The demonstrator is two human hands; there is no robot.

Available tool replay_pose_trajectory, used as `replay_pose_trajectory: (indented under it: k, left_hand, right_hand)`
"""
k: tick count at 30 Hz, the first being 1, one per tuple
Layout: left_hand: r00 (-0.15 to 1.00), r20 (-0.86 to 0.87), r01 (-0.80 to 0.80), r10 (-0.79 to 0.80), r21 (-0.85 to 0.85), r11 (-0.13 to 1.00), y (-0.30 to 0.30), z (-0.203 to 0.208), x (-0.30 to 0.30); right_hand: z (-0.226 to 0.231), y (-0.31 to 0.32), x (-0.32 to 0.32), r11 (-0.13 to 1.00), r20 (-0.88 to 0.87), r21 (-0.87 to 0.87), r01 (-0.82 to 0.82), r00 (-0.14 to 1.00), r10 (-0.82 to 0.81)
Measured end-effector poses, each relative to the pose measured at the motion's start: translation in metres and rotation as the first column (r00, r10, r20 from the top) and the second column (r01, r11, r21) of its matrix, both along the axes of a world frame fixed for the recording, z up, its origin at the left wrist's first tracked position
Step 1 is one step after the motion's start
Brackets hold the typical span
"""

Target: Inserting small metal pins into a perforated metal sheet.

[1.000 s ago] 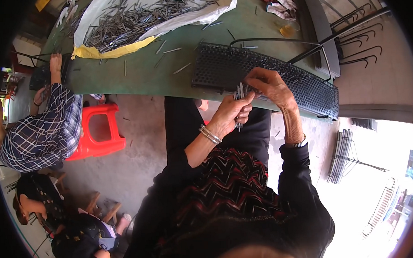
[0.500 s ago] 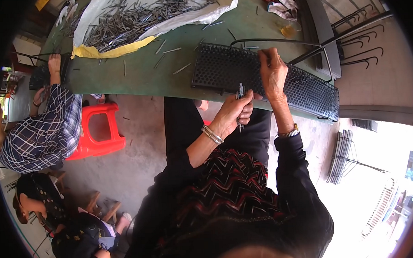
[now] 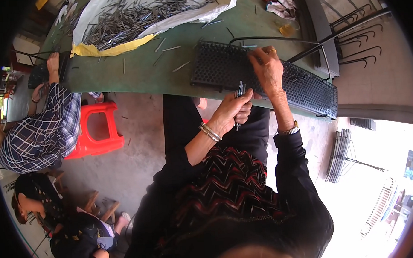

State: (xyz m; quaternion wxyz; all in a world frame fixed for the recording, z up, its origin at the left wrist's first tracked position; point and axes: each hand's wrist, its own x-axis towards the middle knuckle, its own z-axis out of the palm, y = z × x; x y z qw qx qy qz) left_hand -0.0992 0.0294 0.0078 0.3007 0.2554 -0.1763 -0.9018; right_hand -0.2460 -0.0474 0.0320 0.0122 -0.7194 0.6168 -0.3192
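Observation:
My left hand (image 3: 232, 111) is closed round a small bunch of thin metal rods (image 3: 240, 89), held just off the table's near edge. Their upper ends stick out above my fingers. A long black metal rack (image 3: 215, 68) full of round holes lies slantwise along that edge. Above its middle is my right hand (image 3: 269, 75), wearing a ring, with curled fingertips down at the holes. Whatever is between those fingertips is too small to make out. Part of the rack's right half shows dark bits in its holes.
A white sheet with a yellow edge (image 3: 115, 50) bears a heap of rods (image 3: 132, 22). Loose rods (image 3: 160, 44) lie on the green table (image 3: 142, 72). Behind are gloves (image 3: 280, 6). Left are a red stool (image 3: 114, 146) and a person in checks (image 3: 36, 132). Metal hooks (image 3: 359, 44) hang at right.
My right hand has shifted left along the rack, and its fingers have dropped lower over the holes. My left hand keeps its bunch of rods in nearly the same place.

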Motion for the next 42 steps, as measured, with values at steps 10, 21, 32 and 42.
replay_pose_trajectory:
  k: [10,21,32,42]
  left_hand:
    - [0.996,0.022,0.085,-0.084,-0.017,0.996,0.0,-0.003,0.002]
    - [0.999,0.016,0.034,-0.034,0.024,0.999,-0.002,-0.01,-0.004]
    - [1.0,0.0,-0.008,0.008,0.08,0.997,-0.004,-0.004,-0.004]
    - [0.999,-0.002,-0.046,0.046,0.107,0.993,-0.003,-0.008,-0.004]
  right_hand:
    - [0.021,0.033,-0.022,0.722,0.469,0.473,-0.506,0.838,0.28]
    - [0.017,0.033,-0.018,0.952,0.449,0.292,-0.095,0.892,-0.049]
    - [-0.01,-0.003,-0.018,0.976,0.188,-0.15,0.156,0.974,-0.127]
    - [-0.006,-0.002,-0.014,0.985,0.054,-0.115,0.127,0.991,-0.121]
